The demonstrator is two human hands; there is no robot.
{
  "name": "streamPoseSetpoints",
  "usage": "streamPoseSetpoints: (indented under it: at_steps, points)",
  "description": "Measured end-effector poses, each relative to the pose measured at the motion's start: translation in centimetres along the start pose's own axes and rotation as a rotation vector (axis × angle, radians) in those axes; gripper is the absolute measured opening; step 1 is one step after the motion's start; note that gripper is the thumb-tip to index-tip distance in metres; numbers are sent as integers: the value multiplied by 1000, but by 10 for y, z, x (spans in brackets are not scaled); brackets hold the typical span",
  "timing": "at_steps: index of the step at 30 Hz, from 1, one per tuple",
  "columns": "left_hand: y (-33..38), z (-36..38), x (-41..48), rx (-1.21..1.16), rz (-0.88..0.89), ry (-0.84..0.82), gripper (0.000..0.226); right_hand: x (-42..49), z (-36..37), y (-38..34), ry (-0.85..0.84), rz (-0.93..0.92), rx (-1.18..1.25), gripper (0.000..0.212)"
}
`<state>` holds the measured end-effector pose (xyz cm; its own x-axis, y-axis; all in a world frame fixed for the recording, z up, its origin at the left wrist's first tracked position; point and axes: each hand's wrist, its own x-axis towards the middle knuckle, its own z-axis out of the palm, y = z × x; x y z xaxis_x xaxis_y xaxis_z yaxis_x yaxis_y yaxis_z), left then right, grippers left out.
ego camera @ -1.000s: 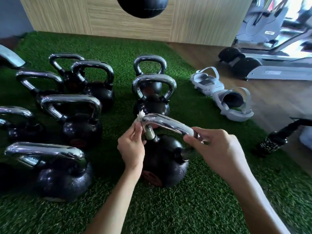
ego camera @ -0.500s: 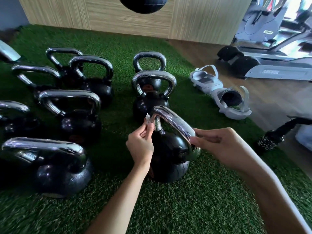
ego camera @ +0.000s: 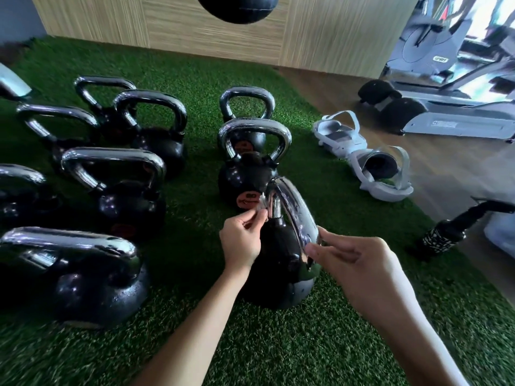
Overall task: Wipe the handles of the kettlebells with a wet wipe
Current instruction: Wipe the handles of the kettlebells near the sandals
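Observation:
A black kettlebell (ego camera: 281, 271) with a chrome handle (ego camera: 295, 207) stands on green turf in front of me. My left hand (ego camera: 242, 240) pinches a small white wet wipe (ego camera: 263, 203) against the handle's left leg. My right hand (ego camera: 351, 257) holds the handle's right side near its base, thumb and fingers on the chrome. Two more kettlebells (ego camera: 250, 162) stand in a line behind it. Several others (ego camera: 111, 185) stand to the left.
A pair of white sandals (ego camera: 370, 165) lies at the turf's right edge on the wooden floor. Gym machines (ego camera: 446, 107) stand at the back right. A black handle (ego camera: 457, 227) lies to the right. A dark ball (ego camera: 237, 6) hangs overhead before a wood-panel wall.
The near kettlebell's handle has turned from lying crosswise to pointing away from me. My left hand with the wipe slid down onto the handle's left leg. My right hand stayed on the right side.

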<state>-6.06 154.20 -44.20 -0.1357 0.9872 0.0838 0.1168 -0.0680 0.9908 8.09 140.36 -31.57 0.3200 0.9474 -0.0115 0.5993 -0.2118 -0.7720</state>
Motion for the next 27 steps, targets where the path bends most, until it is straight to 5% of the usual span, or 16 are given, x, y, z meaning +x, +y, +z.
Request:
streamPoseSetpoints:
  at_steps: [6,13,18,22,27]
  points:
    - [38,-1,10,-72,30,61,32,4,-1,2,-39,14,64,36]
    - [42,-2,16,-196,-101,21,7,3,2,4,-36,23,150,33]
    - [60,-8,-18,-320,17,-4,16,2,3,6,-41,21,219,33]
    - [72,-7,-10,-222,57,53,34,4,2,4,-69,48,306,37]
    - [73,-13,-48,-97,136,33,28,4,2,8,-80,-5,224,29]
